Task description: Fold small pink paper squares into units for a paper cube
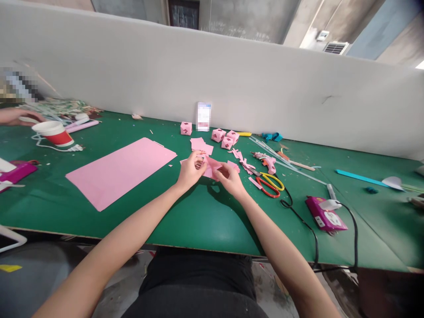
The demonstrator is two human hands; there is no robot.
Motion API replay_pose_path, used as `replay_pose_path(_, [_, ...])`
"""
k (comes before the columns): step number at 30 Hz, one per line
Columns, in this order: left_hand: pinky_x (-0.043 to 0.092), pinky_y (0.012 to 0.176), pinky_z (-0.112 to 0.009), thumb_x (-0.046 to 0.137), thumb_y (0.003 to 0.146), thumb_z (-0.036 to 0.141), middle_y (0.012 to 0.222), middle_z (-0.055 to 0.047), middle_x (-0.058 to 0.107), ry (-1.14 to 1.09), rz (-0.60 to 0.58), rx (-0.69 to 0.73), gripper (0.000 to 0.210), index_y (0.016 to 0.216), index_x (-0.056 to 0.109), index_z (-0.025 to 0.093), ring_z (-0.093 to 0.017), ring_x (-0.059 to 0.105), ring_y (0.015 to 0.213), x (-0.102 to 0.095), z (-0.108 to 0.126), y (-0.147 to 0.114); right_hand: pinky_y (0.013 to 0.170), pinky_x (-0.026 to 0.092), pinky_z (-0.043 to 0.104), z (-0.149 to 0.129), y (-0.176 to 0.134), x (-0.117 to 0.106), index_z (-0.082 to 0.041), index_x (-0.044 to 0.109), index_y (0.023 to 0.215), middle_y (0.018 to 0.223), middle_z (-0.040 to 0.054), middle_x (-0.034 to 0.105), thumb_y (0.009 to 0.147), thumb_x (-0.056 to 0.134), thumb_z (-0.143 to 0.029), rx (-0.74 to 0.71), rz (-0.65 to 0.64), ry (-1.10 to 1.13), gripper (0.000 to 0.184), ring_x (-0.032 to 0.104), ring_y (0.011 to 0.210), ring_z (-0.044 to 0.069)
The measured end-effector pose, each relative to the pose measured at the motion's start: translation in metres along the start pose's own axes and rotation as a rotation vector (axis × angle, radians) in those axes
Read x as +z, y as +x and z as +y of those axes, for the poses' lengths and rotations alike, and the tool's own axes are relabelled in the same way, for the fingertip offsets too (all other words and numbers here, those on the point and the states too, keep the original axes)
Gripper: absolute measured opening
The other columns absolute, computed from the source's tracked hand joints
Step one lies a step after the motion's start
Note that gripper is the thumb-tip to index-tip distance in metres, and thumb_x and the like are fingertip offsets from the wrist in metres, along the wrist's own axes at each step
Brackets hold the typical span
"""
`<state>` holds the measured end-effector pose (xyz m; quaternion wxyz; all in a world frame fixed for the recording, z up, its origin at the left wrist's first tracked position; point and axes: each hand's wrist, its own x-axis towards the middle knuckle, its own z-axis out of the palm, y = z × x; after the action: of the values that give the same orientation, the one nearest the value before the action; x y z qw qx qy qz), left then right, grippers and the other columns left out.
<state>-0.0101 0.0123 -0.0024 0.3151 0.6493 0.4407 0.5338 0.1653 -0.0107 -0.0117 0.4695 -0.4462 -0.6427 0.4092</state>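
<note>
Between my two hands is a small folded piece of pink paper [211,166], raised over the green tabletop. My left hand [191,168] pinches its left side, and my right hand [230,177] grips the right side; some fingertips are hidden behind the paper. Just beyond them lie loose pink paper squares [198,143]. Farther back sit several folded pink paper cubes [218,134] with diamond-shaped openings. To the right are pink paper strips [245,164], scissors [270,184] with red and yellow handles, and a pink glue gun [266,161].
A large pink sheet [121,172] lies left on the green table [198,221]. A phone [203,116] leans against the white partition [198,70]. At right, a purple box [326,214] trails a black cable. Another person's hand [23,115] is by a red-and-white cup [54,134].
</note>
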Motion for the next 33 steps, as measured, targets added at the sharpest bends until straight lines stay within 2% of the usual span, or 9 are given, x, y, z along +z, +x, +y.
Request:
replay_pose_path(4, [0.053,0.073,-0.026,0.07,0.079,0.022,0.087,-0.002,0.073,-0.036,-0.003,-0.029,0.037,0.113,0.057,0.022,-0.016,0.069,0.077,-0.002,0.001,0.0,0.068,0.057,0.031,-0.002,0.002,-0.003,-0.023,0.068,0.112,0.077,-0.0014,0.066,0.075,0.063,-0.034,0.076,0.007,0.162,0.039,0.062,0.068,0.016])
replay_pose_path(7, [0.054,0.079,-0.029,0.079,0.073,0.026,0.099,-0.005,0.072,-0.126,-0.029,-0.104,0.048,0.116,0.058,0.022,-0.018,0.068,0.086,-0.002,-0.001,0.0,0.071,0.06,0.034,-0.004,0.001,-0.004,-0.024,0.07,0.107,0.082,-0.0005,0.068,0.071,0.066,-0.036,0.111,0.022,0.25,0.038,0.062,0.072,0.016])
replay_pose_path(10, [0.056,0.074,-0.031,0.085,0.067,0.03,0.112,-0.01,0.069,-0.189,-0.09,-0.182,0.062,0.122,0.057,0.022,-0.023,0.068,0.096,0.001,-0.005,-0.001,0.076,0.062,0.037,-0.007,0.0,-0.005,-0.024,0.07,0.109,0.093,0.0022,0.071,0.071,0.07,-0.039,0.131,0.038,0.284,0.041,0.065,0.079,0.019])
replay_pose_path(14, [0.056,0.064,-0.029,0.078,0.074,0.029,0.102,-0.009,0.071,-0.219,-0.158,-0.218,0.062,0.129,0.051,0.02,-0.022,0.07,0.088,0.002,-0.008,0.0,0.083,0.061,0.038,-0.007,-0.001,-0.006,-0.025,0.074,0.11,0.105,0.0046,0.074,0.075,0.072,-0.042,0.107,0.009,0.237,0.039,0.069,0.091,0.021])
replay_pose_path(17, [0.055,0.068,-0.029,0.076,0.074,0.024,0.094,-0.006,0.073,-0.229,-0.139,-0.204,0.055,0.123,0.053,0.018,-0.02,0.07,0.084,0.002,-0.006,0.002,0.089,0.059,0.039,-0.007,-0.001,-0.007,-0.028,0.076,0.109,0.113,0.0044,0.074,0.08,0.072,-0.049,0.094,-0.024,0.244,0.036,0.069,0.099,0.022])
replay_pose_path(22, [0.054,0.073,-0.029,0.077,0.071,0.023,0.094,-0.005,0.073,-0.222,-0.129,-0.174,0.051,0.118,0.056,0.018,-0.021,0.07,0.086,0.001,-0.005,0.002,0.09,0.058,0.039,-0.009,-0.002,-0.01,-0.025,0.078,0.1,0.113,0.0067,0.074,0.085,0.062,-0.069,0.167,-0.042,0.361,0.049,0.069,0.102,0.024])
replay_pose_path(24, [0.053,0.075,-0.029,0.078,0.071,0.022,0.095,-0.005,0.073,-0.196,-0.135,-0.135,0.05,0.117,0.057,0.02,-0.021,0.071,0.088,0.001,-0.004,0.001,0.089,0.059,0.038,-0.01,-0.001,-0.01,-0.024,0.077,0.095,0.11,0.0065,0.074,0.08,0.069,-0.068,0.18,-0.05,0.38,0.047,0.07,0.102,0.025])
replay_pose_path(28, [0.051,0.075,-0.026,0.078,0.071,0.017,0.095,-0.004,0.075,-0.129,-0.144,-0.036,0.046,0.112,0.059,0.022,-0.02,0.071,0.09,0.001,-0.001,-0.001,0.088,0.059,0.039,-0.011,-0.002,-0.01,-0.022,0.074,0.089,0.095,0.0041,0.076,0.064,0.088,-0.053,0.223,-0.05,0.415,0.042,0.073,0.09,0.024])
replay_pose_path(33, [0.049,0.071,-0.025,0.077,0.07,0.014,0.095,-0.004,0.075,-0.125,-0.142,-0.016,0.049,0.114,0.059,0.022,-0.018,0.07,0.086,0.001,0.002,-0.003,0.087,0.06,0.038,-0.012,-0.002,-0.01,-0.022,0.074,0.095,0.101,0.0061,0.076,0.065,0.09,-0.046,0.255,-0.113,0.466,0.042,0.075,0.092,0.023])
